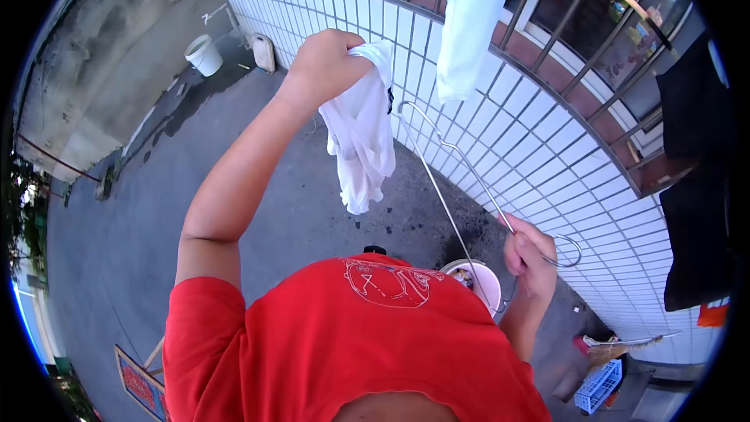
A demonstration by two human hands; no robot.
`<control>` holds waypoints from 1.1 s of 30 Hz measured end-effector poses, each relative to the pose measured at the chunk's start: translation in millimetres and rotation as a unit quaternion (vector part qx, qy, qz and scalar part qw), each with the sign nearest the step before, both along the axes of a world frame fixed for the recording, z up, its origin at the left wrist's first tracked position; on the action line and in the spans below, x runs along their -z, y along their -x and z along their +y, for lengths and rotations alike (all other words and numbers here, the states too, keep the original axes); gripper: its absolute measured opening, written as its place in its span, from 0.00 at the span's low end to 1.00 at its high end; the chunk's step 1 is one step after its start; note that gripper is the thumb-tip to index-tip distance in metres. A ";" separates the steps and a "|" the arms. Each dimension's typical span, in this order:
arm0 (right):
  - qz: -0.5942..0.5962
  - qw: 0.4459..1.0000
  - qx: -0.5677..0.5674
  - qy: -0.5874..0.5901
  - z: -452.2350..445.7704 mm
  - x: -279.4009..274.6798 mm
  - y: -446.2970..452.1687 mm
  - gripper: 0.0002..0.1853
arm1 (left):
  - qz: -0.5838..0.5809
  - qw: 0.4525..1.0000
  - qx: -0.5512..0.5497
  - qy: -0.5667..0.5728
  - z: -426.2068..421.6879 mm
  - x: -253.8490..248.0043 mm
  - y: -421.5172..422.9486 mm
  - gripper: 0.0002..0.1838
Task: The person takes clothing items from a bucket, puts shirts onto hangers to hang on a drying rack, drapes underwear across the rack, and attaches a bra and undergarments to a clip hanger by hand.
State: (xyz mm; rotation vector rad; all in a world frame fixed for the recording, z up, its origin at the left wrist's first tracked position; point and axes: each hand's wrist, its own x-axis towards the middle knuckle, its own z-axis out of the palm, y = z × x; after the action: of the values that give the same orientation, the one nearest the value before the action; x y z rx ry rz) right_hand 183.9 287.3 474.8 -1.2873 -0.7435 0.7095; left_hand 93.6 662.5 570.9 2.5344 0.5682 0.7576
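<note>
The person's left hand [330,66] is gripping a limp, crumpled white garment [361,133], which is hanging in soft folds above grey ground [258,164]. The right hand [533,256] is clasping a thin, shiny wire hanger [488,194], slanting beside the white tiled wall [547,137].

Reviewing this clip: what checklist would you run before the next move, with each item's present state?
1. Left hand gripping the white garment: ok.
2. Right hand holding the wire hanger near its hook: ok.
3. Hanger bare: ok, nothing hangs on its visible wire.
4. Garment spread flat: not ok, it hangs bunched in folds.
5. Contents of the pink container identifiable: cannot tell, the red shirt hides part of it.
</note>
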 end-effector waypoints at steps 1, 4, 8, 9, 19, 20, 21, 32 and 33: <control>0.022 0.999 -0.023 -0.001 15.1 -2.1 3.3 0.20 | -0.016 0.999 -0.006 -0.041 -0.4 0.2 -2.3 0.18; 0.021 0.997 -0.071 0.029 57.8 -3.6 9.3 0.18 | -0.012 0.999 -0.011 -0.032 -3.5 -4.2 -2.9 0.18; -0.035 0.996 -0.052 0.068 98.8 6.1 15.5 0.19 | -0.008 1.000 -0.018 -0.017 -3.2 -11.7 2.0 0.18; -0.037 0.996 -0.051 0.068 106.8 9.3 15.9 0.19 | 0.008 1.000 -0.021 0.000 -2.9 -13.6 4.6 0.18; 0.103 0.993 -0.028 -0.042 174.9 18.7 27.0 0.17 | -0.017 0.958 0.257 -0.123 -50.3 41.3 27.8 0.20; 0.109 0.991 -0.020 -0.080 174.2 14.2 27.6 0.17 | -0.034 0.950 0.279 -0.137 -56.2 41.5 38.4 0.20; 0.106 0.991 -0.022 -0.080 171.3 13.4 27.1 0.17 | -0.049 0.940 0.302 -0.152 -57.5 37.1 48.2 0.19; 0.002 0.966 -0.221 -0.137 136.0 -2.7 18.4 0.29 | -0.062 0.861 0.236 -0.446 -12.3 -26.1 59.2 0.18; 0.003 0.968 -0.212 -0.137 135.1 -6.3 16.1 0.29 | -0.055 0.852 0.236 -0.464 -11.7 -31.9 59.2 0.16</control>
State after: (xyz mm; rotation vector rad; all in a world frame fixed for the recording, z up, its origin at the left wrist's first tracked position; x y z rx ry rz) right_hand 167.9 422.4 481.1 -0.8806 -1.0896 0.9150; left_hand 34.3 650.7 602.8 3.2135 -0.6312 1.1521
